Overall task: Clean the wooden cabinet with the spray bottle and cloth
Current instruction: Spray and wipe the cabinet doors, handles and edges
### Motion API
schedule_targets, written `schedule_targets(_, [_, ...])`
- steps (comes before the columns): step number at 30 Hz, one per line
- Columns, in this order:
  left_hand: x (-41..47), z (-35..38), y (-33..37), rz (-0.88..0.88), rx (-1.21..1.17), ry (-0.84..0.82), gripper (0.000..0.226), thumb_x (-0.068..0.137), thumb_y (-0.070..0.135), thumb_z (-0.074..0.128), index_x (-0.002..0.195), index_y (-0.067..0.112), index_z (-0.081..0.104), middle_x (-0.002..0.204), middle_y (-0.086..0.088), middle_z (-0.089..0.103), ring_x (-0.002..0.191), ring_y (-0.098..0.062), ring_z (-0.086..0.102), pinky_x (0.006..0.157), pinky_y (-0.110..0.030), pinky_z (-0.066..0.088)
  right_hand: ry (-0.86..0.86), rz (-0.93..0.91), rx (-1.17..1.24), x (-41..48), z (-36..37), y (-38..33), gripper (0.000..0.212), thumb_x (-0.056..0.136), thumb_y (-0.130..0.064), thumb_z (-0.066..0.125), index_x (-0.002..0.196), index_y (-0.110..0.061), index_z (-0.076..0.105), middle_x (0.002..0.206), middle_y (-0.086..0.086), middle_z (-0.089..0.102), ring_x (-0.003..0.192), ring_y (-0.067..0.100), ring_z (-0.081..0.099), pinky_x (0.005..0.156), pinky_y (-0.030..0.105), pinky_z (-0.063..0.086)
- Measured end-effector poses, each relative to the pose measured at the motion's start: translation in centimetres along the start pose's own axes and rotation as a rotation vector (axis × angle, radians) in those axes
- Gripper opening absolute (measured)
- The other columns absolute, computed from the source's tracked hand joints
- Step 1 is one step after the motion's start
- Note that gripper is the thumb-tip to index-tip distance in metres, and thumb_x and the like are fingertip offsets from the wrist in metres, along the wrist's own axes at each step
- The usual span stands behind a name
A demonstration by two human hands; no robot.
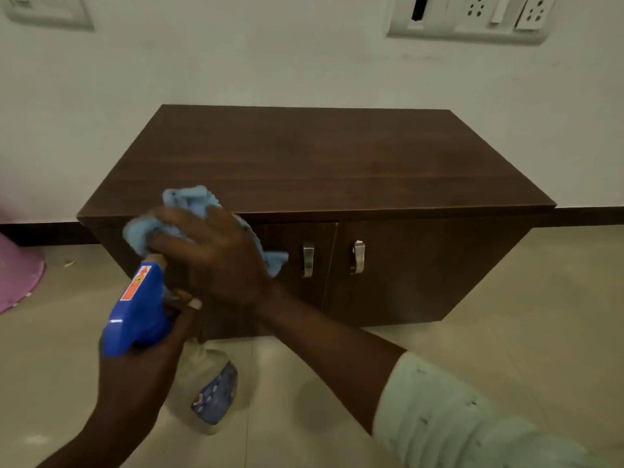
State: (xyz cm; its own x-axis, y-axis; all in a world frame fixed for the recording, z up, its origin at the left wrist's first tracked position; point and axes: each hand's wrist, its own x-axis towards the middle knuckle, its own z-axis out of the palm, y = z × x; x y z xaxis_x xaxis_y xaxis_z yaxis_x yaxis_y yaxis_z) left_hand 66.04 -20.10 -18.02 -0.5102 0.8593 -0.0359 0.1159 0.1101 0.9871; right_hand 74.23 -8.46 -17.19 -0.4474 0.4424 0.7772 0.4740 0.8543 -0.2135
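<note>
While my right grip (216, 251) curls round the bunched blue cloth (189, 201) at the cabinet's (304, 157) front-left top edge, my left grip (141, 376) is wrapped round the bottle (141, 312) just below it, blue trigger head up, nozzle right under the cloth. Right arm crosses over left. Cabinet sits on the floor (506, 315) against the wall, two metal handles (308, 259) side by side on its doors. Pink thing (17, 275) on the floor, far left.
</note>
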Motion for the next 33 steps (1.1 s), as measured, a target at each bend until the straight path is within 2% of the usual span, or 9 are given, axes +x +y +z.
schedule_targets(4, [-0.7,0.3,-1.3,0.019,0.045,-0.065,0.018,0.068,0.023,0.07,0.082,0.03,0.063,0.072,-0.008,0.069,0.067,-0.024,0.068,0.063,-0.035,0.055,0.111,0.254,0.112,-7.8,-3.1,1.8,0.031,0.092,-0.017,0.052,0.12,-0.008,0.061,0.129,0.018,0.058,0.125,0.029,0.052,0.104,0.04,0.045])
schedule_targets(8, [-1.3,3.0,-1.5,0.145,0.096,-0.141,0.036,0.077,0.012,0.067,0.075,0.048,0.06,0.078,0.003,0.069,0.066,-0.02,0.066,0.067,-0.036,0.054,0.417,0.725,0.092,-11.3,-5.3,2.5,0.027,0.092,-0.014,0.06,0.118,-0.01,0.06,0.134,0.013,0.045,0.124,0.013,0.043,0.1,0.009,0.037])
schedule_targets(11, [-0.9,4.8,-1.7,0.202,0.117,-0.153,0.037,0.079,0.012,0.066,0.077,0.048,0.058,0.078,0.009,0.066,0.068,-0.013,0.063,0.062,-0.023,0.051,0.3,0.698,0.088,-12.4,-3.7,2.6,0.029,0.091,-0.014,0.063,0.12,-0.012,0.06,0.13,0.011,0.044,0.117,0.005,0.043,0.094,0.005,0.04])
schedule_targets(17, [0.0,7.0,-2.2,0.294,0.14,-0.158,0.023,0.081,0.011,0.066,0.084,0.031,0.054,0.073,-0.001,0.061,0.068,-0.011,0.061,0.059,-0.01,0.05,0.213,0.656,0.037,-13.6,-3.0,3.8,0.05,0.081,0.004,0.064,0.125,-0.018,0.055,0.129,0.013,0.056,0.123,0.029,0.052,0.1,0.038,0.048])
schedule_targets(20, [0.3,7.0,-2.4,0.277,0.125,-0.113,0.023,0.081,0.011,0.065,0.085,0.031,0.054,0.071,-0.002,0.062,0.067,-0.013,0.062,0.059,-0.015,0.052,0.197,0.677,0.064,-14.8,-2.7,3.7,0.051,0.079,0.009,0.059,0.117,-0.025,0.055,0.126,0.006,0.055,0.12,0.02,0.047,0.1,0.02,0.04])
schedule_targets(23, [-0.1,6.2,-2.8,0.216,0.092,-0.096,0.025,0.081,0.01,0.065,0.082,0.032,0.053,0.067,0.002,0.061,0.061,-0.002,0.062,0.056,-0.014,0.051,0.181,0.764,0.172,-16.5,-2.9,2.3,0.038,0.079,0.011,0.06,0.11,-0.011,0.065,0.118,0.0,0.046,0.113,0.022,0.054,0.096,0.005,0.036])
schedule_targets(27, [0.7,2.1,-3.6,0.159,0.097,0.013,0.031,0.08,0.014,0.066,0.077,0.043,0.055,0.068,0.008,0.064,0.064,-0.007,0.061,0.066,-0.032,0.052,0.127,0.395,0.181,-11.5,-0.9,0.4,0.025,0.087,-0.006,0.052,0.109,-0.009,0.065,0.122,0.015,0.051,0.115,0.019,0.051,0.1,0.015,0.041])
schedule_targets(30, [1.2,1.3,-3.4,0.17,0.122,0.05,0.029,0.08,0.015,0.067,0.079,0.04,0.051,0.075,0.002,0.061,0.068,-0.011,0.062,0.07,-0.037,0.052,0.155,0.197,-0.052,-7.4,0.1,1.9,0.025,0.092,-0.01,0.049,0.108,-0.009,0.069,0.133,0.012,0.056,0.117,0.027,0.049,0.099,0.032,0.041])
schedule_targets(33, [0.8,1.4,-2.8,0.182,0.112,0.042,0.03,0.079,0.015,0.067,0.078,0.038,0.049,0.073,0.0,0.059,0.063,-0.008,0.061,0.067,-0.037,0.05,0.066,-0.037,-0.213,-7.1,1.4,4.5,0.025,0.094,-0.013,0.054,0.114,-0.013,0.068,0.14,0.009,0.052,0.131,0.03,0.038,0.118,0.039,0.018])
